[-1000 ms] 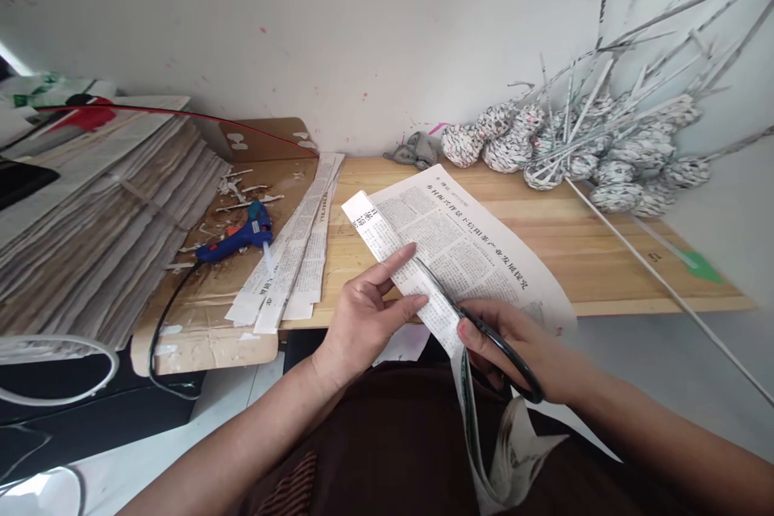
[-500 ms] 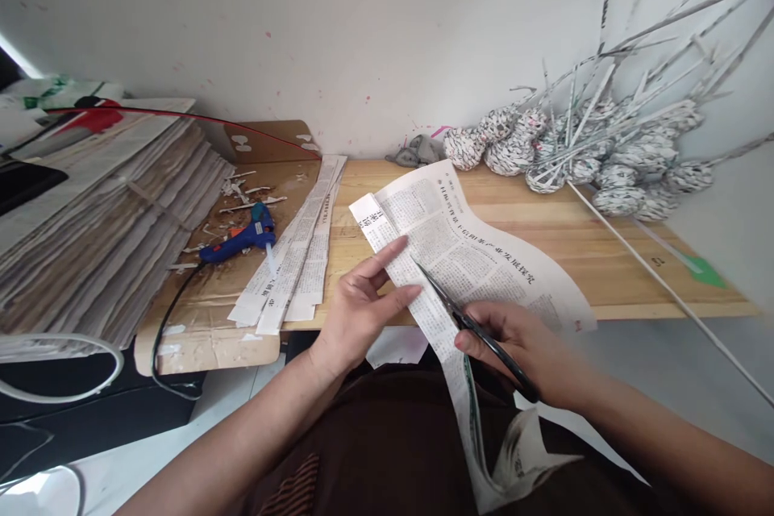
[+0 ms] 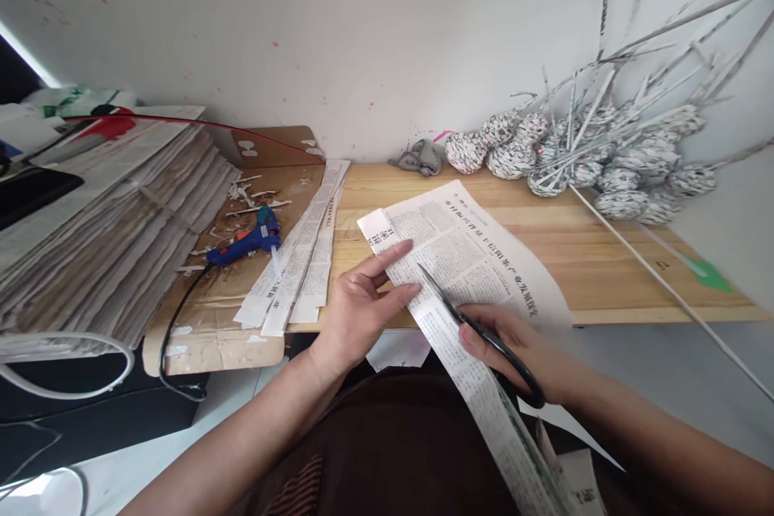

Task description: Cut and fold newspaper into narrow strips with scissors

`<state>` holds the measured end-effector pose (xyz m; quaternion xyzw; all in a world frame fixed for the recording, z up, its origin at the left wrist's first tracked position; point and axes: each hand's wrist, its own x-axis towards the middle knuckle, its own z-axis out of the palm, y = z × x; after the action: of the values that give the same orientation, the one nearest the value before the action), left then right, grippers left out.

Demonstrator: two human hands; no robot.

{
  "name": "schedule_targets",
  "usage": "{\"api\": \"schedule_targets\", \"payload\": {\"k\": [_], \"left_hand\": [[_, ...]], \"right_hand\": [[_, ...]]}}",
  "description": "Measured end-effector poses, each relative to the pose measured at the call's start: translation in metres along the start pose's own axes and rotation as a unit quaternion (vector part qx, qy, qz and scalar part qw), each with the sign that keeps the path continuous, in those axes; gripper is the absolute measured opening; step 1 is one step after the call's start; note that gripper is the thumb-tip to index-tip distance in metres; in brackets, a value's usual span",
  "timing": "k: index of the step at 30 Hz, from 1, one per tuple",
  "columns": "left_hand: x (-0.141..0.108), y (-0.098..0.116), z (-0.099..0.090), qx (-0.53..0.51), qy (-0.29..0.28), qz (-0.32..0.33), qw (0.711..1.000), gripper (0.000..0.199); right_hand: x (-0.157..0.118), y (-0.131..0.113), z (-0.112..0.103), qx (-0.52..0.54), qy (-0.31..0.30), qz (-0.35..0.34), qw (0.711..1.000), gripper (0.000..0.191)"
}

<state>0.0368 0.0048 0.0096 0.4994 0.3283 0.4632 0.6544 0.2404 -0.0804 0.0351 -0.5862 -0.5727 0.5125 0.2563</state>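
One newspaper sheet (image 3: 484, 250), thin and matte, printed in columns of Chinese characters, was held out over the front part of the table (image 3: 605, 282), its right side curving gently; contact with the wood was hard to tell. Long axis ran diagonally, far left to near right. A newspaper strip (image 3: 451, 343), narrow, flat and layered, followed the sheet's left edge in the same direction, and its near end trailed down over the dark brown clothing (image 3: 387, 435).

Left hand (image 3: 359, 306) pinched the strip, forefinger and thumb on top, forefinger pointing far right. Right hand (image 3: 523, 347) was closed around the scissors (image 3: 444, 302), black handles toward the person, slim metal blades between strip and sheet, tips aimed far left, just beside the left thumb.

Table was pale, grained wood. Left of the sheet: long flat cut strips (image 3: 302, 258) overlapping in a fan; blue plastic glue gun (image 3: 242, 246) amid paper scraps on worn brown cardboard (image 3: 211, 347); thick, ragged-edged newspaper stack (image 3: 157, 242). Far right: rounded woven paper gourds (image 3: 511, 160), ribbed, with thin stiff paper sticks (image 3: 634, 105) poking out. Crumpled gray cloth (image 3: 418, 157) sat near them.
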Motion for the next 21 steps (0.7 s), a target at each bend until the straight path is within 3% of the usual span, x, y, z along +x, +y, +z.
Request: {"api": "schedule_targets", "payload": {"k": [12, 21], "left_hand": [[-0.003, 0.001, 0.003, -0.016, 0.031, 0.004, 0.999, 0.060], [-0.003, 0.000, 0.001, -0.009, 0.033, -0.002, 0.999, 0.062]], "right_hand": [[0.001, -0.008, 0.003, -0.010, 0.029, 0.022, 0.999, 0.051], [0.004, -0.011, 0.004, 0.029, -0.023, 0.029, 0.999, 0.049]]}}
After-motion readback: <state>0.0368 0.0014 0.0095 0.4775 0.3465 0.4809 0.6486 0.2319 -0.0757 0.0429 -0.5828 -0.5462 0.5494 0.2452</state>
